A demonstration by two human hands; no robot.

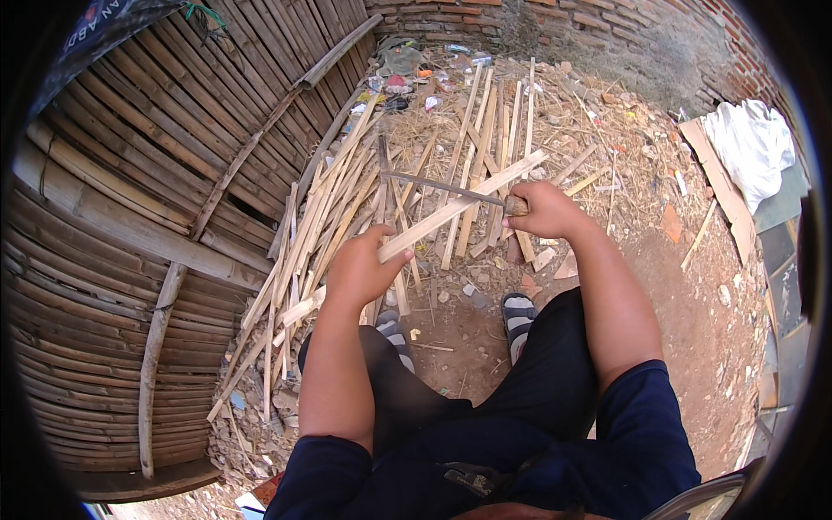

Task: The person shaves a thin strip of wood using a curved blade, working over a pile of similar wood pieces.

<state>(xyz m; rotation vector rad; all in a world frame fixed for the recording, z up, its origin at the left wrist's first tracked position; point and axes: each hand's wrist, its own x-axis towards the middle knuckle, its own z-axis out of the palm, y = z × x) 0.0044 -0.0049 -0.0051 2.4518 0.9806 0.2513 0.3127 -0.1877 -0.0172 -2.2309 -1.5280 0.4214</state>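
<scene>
While a bamboo wall [130,217] is standing along the outer side of the left hand [360,264], a brick wall [607,30] is rising well beyond both hands. Ground [667,321], brown and littered, is spreading beneath the hands and to the right of the right hand [544,211]. A heap of strips [325,208] is lying on it, left of and beyond the left hand; more are fanning out ahead, between the hands. A white sack [750,147] is resting farther out, to the right of the right hand, with a brown board [719,186] leaning just beside it. One pale strip [425,230]: the left hand is gripping it, its far end slanting up toward the right hand. One knife [446,185]: the right hand is clenching its handle, the blade pointing leftward and crossing the pale strip. Two sandals [518,321] are standing nearer the body than either hand.
</scene>
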